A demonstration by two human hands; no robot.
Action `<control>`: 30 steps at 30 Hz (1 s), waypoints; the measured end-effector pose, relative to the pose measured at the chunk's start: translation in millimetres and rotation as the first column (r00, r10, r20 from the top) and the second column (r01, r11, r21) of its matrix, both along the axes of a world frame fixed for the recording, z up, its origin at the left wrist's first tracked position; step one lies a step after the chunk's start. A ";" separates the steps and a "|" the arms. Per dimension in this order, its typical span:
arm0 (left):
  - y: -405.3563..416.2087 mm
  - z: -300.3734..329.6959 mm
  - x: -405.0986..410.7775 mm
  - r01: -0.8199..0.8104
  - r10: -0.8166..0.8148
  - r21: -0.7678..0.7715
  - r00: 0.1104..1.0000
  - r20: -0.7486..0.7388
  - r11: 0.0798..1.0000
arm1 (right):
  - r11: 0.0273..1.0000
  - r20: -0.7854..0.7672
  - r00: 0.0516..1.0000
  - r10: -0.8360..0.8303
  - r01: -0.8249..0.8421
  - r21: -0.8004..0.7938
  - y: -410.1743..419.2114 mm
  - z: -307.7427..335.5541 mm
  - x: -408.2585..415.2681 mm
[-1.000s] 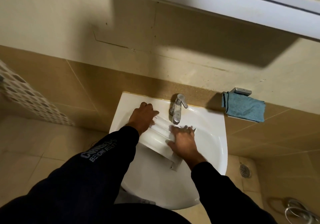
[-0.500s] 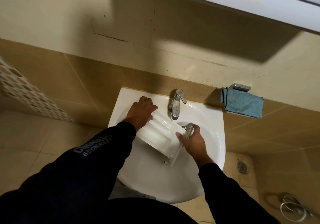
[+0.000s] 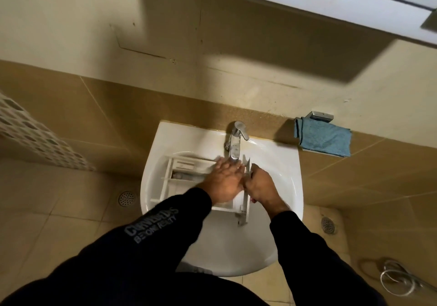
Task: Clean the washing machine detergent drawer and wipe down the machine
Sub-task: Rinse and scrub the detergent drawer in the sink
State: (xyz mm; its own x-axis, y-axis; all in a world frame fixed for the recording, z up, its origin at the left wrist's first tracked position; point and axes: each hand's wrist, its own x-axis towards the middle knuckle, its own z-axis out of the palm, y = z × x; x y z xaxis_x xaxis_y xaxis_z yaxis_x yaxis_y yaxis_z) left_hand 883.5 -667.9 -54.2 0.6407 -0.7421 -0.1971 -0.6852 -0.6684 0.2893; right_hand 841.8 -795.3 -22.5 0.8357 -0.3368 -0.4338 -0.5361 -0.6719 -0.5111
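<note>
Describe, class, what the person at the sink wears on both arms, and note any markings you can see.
Both arms are covered by long, dark sleeves reaching the wrists. The left sleeve carries pale printed lettering in two lines, too blurred to read fully. The right sleeve shows no marking. The left hand and right hand are bare: no gloves, watch or rings visible.

Head camera looks steeply down, close above the sink [image 3: 283,163].
</note>
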 end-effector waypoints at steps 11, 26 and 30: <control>46.7 -14.8 21.8 0.081 -0.084 0.031 0.986 0.145 0.996 | 0.969 -0.004 0.999 -0.045 0.042 -0.245 -22.7 13.8 -9.1; 24.4 -19.4 4.9 -0.306 0.286 -0.046 0.927 -0.244 0.951 | 0.835 -0.007 0.998 -0.064 0.049 -0.548 -48.3 81.0 -28.3; 15.8 -11.7 1.3 -0.409 0.354 -0.116 0.876 -0.329 0.905 | 0.815 0.006 0.999 -0.051 0.045 -0.578 -48.7 95.7 -30.5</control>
